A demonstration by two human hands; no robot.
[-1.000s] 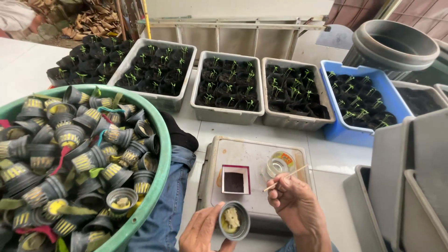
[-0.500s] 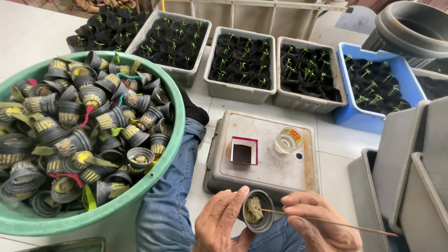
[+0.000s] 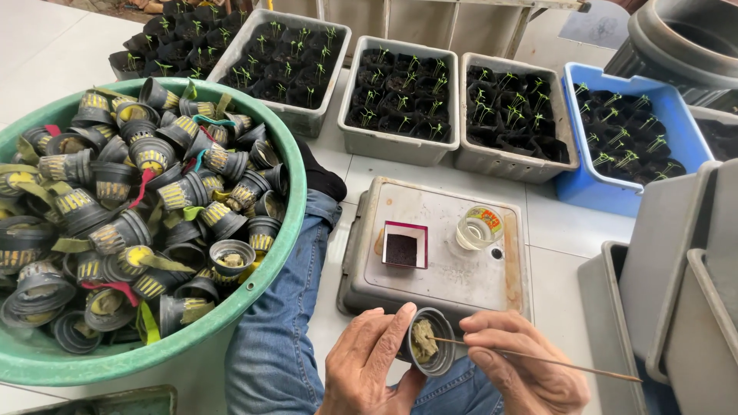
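My left hand [image 3: 367, 367] holds a small grey net pot [image 3: 430, 341] with a yellowish sponge plug inside, low in the head view over my lap. My right hand [image 3: 523, 361] pinches a thin wooden stick [image 3: 569, 363] whose tip rests on the plug in the pot. Just beyond the hands an upturned grey tray [image 3: 453, 280] carries a small square box of dark seeds [image 3: 403, 246] and a small clear cup of water [image 3: 478, 228].
A big green basin [image 3: 284, 192] heaped with several grey net pots sits at the left against my jeans-clad leg [image 3: 280, 323]. Grey tubs [image 3: 400, 142] and a blue tub [image 3: 592, 188] of sprouting seedlings line the back. Stacked grey trays [image 3: 669, 307] stand at the right.
My right hand has drawn back from the cup on the tray to the pot. The stick's tip now touches the plug. The view has tilted down and left.
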